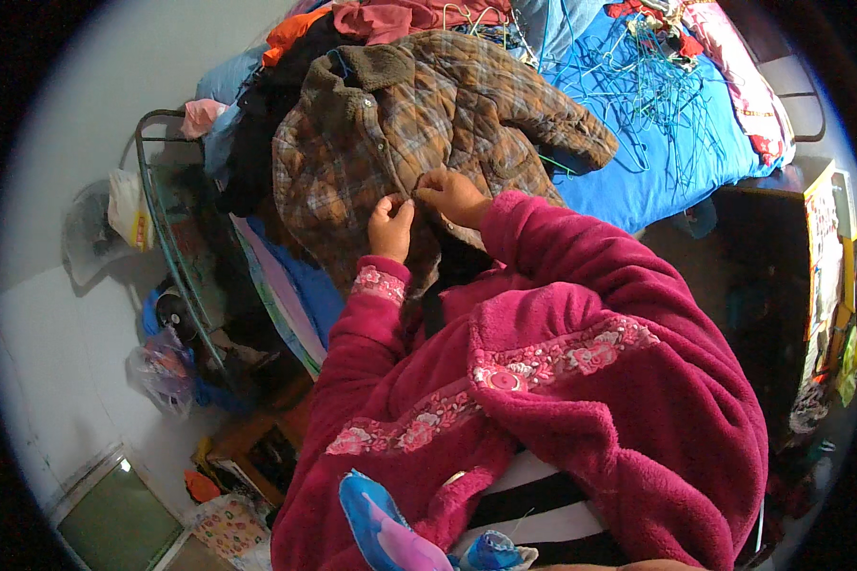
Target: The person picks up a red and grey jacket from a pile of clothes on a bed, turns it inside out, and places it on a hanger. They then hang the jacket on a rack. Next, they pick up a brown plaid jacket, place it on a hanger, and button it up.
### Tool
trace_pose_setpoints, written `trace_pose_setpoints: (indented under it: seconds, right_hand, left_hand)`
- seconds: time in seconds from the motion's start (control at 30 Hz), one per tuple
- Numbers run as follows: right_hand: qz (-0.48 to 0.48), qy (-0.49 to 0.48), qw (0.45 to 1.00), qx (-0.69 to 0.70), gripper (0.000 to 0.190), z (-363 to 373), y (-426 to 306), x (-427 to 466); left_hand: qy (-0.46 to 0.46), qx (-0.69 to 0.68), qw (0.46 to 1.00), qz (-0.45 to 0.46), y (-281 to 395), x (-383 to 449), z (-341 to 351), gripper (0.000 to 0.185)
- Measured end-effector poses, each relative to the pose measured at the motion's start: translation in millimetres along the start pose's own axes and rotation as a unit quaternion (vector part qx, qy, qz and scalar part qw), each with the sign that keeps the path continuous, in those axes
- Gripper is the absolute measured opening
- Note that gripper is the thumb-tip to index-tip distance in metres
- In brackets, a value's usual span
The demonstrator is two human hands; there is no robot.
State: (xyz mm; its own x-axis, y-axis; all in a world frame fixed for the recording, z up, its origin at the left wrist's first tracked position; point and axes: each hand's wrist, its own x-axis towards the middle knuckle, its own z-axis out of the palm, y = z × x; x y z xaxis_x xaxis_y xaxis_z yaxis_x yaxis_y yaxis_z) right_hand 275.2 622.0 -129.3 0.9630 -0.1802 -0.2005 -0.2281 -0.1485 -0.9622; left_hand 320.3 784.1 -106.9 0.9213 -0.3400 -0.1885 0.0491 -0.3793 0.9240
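A brown plaid quilted jacket [464, 107] with a fleece collar lies spread on the bed's near edge, a blue hanger hook showing at its neck. Snap-like fasteners run down its front, the upper ones unfastened or fastened, which I cannot tell. My left hand [391, 227] pinches the front edge of the jacket between thumb and fingers. Close beside it on the right, my right hand [451, 194] grips the same front edge, its fingertips almost touching the left ones. What lies between the fingertips is too small to make out.
Many blue wire hangers [650, 93] lie tangled on the blue bedding [607, 196] at the right. Piled clothes [378, 21] are behind the jacket. A metal bed frame [158, 207] stands at the left, a dark-topped cabinet [793, 175] at the right.
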Motion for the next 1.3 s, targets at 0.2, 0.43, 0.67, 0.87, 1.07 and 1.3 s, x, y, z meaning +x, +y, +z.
trace_pose_setpoints:
  seconds: [0.2, 0.43, 0.67, 0.87, 1.07, 1.3]
  right_hand:
    - [0.013, 0.032, 0.999, -0.032, 0.025, 2.1, -10.8, -7.4]
    - [0.087, -0.01, 0.991, 0.098, 0.022, 5.4, 10.4, 1.7]
    - [0.056, -0.048, 0.987, 0.142, 0.022, 3.2, 30.7, 6.2]
    - [0.086, -0.031, 0.976, 0.196, 0.02, 13.0, 31.7, 9.4]
    - [0.174, -0.021, 0.932, 0.318, 0.022, 12.2, 29.7, 10.5]
    - [0.169, -0.036, 0.928, 0.329, 0.023, 15.1, 29.4, 13.5]
  left_hand:
    - [0.018, 0.057, 0.998, 0.021, 16.6, -4.4, -0.1, 0.016]
    - [0.049, 0.162, 0.979, 0.111, 13.6, 2.5, 4.0, 0.016]
    - [-0.004, 0.046, 0.998, 0.037, -2.0, 4.4, -3.2, 0.016]
    - [-0.027, 0.024, 0.999, -0.001, 5.1, 8.8, -4.3, 0.016]
    - [0.0, 0.122, 0.992, 0.015, 17.5, 3.8, 11.7, 0.008]
    - [-0.013, 0.006, 1.0, -0.004, -1.6, 11.9, 10.4, 0.014]
